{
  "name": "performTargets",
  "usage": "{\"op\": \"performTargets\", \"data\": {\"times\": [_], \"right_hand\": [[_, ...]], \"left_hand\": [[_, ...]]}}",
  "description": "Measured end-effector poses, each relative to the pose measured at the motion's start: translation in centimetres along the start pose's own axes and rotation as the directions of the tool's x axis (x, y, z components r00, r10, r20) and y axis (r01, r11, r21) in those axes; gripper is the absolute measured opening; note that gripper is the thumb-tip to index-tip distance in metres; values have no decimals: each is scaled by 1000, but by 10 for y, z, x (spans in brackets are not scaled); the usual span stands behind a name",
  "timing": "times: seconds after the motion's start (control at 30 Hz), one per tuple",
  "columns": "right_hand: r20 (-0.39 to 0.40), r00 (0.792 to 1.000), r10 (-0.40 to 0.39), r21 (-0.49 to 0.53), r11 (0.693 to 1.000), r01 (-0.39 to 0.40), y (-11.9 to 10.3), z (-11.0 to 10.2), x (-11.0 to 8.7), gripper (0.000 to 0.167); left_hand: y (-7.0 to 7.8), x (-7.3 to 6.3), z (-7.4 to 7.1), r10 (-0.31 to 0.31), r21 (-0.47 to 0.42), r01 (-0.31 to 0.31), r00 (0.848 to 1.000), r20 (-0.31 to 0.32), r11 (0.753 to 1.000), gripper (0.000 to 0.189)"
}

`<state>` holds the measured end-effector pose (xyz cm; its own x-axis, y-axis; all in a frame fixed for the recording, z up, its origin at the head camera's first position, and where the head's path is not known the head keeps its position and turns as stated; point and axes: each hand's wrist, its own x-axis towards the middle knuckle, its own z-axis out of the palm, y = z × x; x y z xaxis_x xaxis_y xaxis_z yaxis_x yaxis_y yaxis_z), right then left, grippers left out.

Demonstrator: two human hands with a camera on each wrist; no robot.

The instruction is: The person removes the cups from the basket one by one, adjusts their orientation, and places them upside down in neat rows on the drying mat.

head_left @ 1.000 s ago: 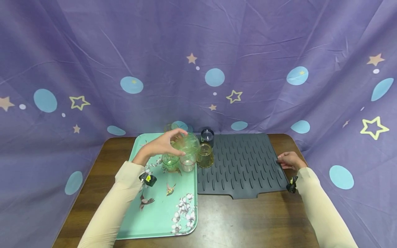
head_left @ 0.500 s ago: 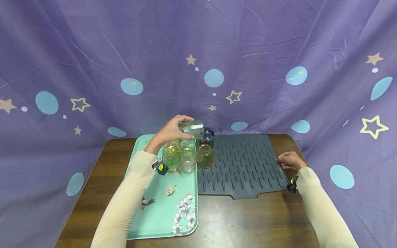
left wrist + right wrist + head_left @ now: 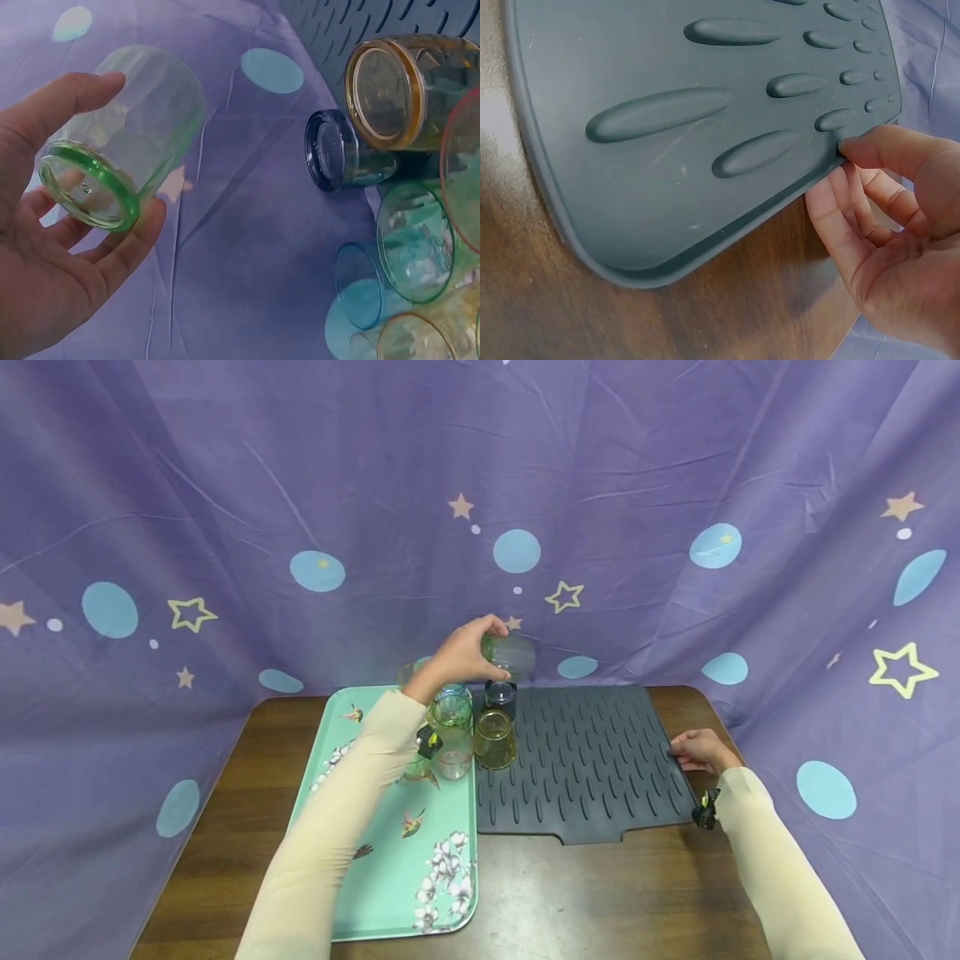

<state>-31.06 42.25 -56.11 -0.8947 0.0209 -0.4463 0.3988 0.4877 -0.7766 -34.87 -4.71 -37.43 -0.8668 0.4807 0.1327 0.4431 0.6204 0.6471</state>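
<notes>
My left hand (image 3: 468,652) grips a clear green-tinted drinking glass (image 3: 142,124) near its thick green base, thumb on one side and fingers on the other. In the head view the glass lies sideways in the air above a dark blue glass (image 3: 501,695). That dark glass and an amber glass (image 3: 496,740) stand base-up at the left edge of a dark grey ridged drying mat (image 3: 585,760). At the mat's right edge my right hand (image 3: 702,750) pinches the rim, thumb on top and fingers beneath, as the right wrist view shows.
A mint tray (image 3: 390,893) with birds and flowers lies left of the mat. Several tinted glasses, among them a pink-rimmed glass (image 3: 453,756) and a green-rimmed glass (image 3: 415,240), crowd its right side. Behind the wooden table (image 3: 600,893) hangs a purple curtain (image 3: 375,527).
My left hand has lifted the green-tinted glass from over the tray, turned it sideways and carried it up and right above the dark glass. The right hand has stayed at the mat's edge.
</notes>
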Motion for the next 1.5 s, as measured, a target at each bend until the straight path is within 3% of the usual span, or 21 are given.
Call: {"op": "performTargets", "data": {"times": [0.2, 0.47, 0.67, 0.83, 0.97, 1.07, 1.23, 1.5], "right_hand": [[-4, 1000, 13, 3, 1000, -13, 0, 0, -1, 18], [10, 1000, 8, 12, 1000, -9, 0, 0, 1, 16], [7, 1000, 17, 24, 1000, -17, -1, 1, 1, 14], [14, 1000, 4, 32, 999, -4, -2, 1, -2, 13], [9, 1000, 4, 41, 999, -4, -1, 3, -3, 11], [5, 1000, -1, 43, 999, 1, 1, 3, 0, 7], [-1, 1000, 5, 49, 999, -5, 4, 3, 2, 8], [-7, 1000, 15, 53, 999, -14, 2, 3, 0, 11]], "left_hand": [[10, 18, 22, -16, 135, 12, 999, 28, 991, 60], [19, 44, 50, -122, 292, 107, 992, 34, 950, 62], [27, 61, 67, -238, 358, 203, 970, 57, 911, 61], [34, 73, 83, -334, 431, 286, 942, 39, 856, 53], [38, 81, 95, -363, 465, 304, 931, 40, 831, 47], [39, 86, 105, -370, 484, 311, 929, 29, 818, 52], [34, 90, 121, -393, 504, 341, 919, -2, 793, 68], [23, 86, 137, -427, 499, 374, 904, -11, 782, 51]]}}
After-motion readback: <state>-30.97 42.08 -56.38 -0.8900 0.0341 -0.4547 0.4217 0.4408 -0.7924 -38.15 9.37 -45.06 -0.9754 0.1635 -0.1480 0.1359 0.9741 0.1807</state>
